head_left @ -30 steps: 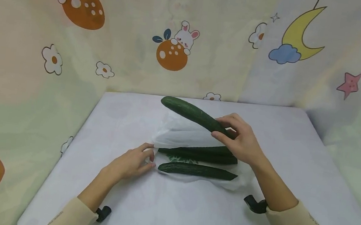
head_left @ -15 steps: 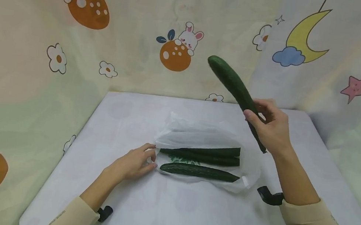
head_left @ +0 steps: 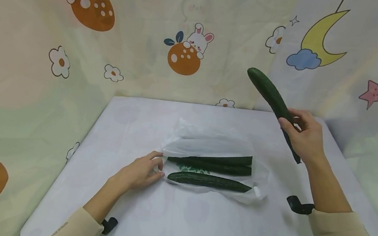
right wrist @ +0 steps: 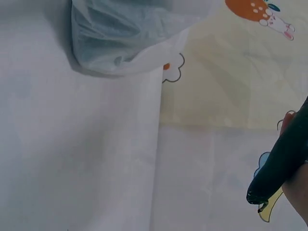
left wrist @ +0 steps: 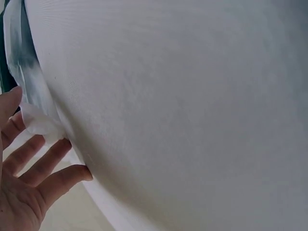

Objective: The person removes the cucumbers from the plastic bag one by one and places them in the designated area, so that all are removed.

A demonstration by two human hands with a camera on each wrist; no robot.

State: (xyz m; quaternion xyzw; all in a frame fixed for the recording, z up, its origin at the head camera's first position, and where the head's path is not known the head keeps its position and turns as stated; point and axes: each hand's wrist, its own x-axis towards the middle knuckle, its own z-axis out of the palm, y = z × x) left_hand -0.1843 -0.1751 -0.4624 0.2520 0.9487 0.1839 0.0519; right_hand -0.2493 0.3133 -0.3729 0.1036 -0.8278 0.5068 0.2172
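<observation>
My right hand grips a long dark green cucumber near its lower end. The cucumber is tilted, held up above the right part of the table. In the right wrist view the cucumber's narrow stem end shows beside the palm. My left hand holds the left edge of a white translucent plastic bag with bent fingers; the bag's film lies among the fingers in the left wrist view. Several more cucumbers lie side by side at the bag, over a green print; some right ends are hidden.
A white-covered table carries the bag. Pale cloth walls with cartoon rabbits and flowers rise behind it and at both sides. A small black wrist camera sits at the right cuff, another wrist camera at the left.
The right hand has carried the cucumber up and to the right, away from the bag, and the cucumber has tipped steeper. The left hand has stayed at the bag's edge.
</observation>
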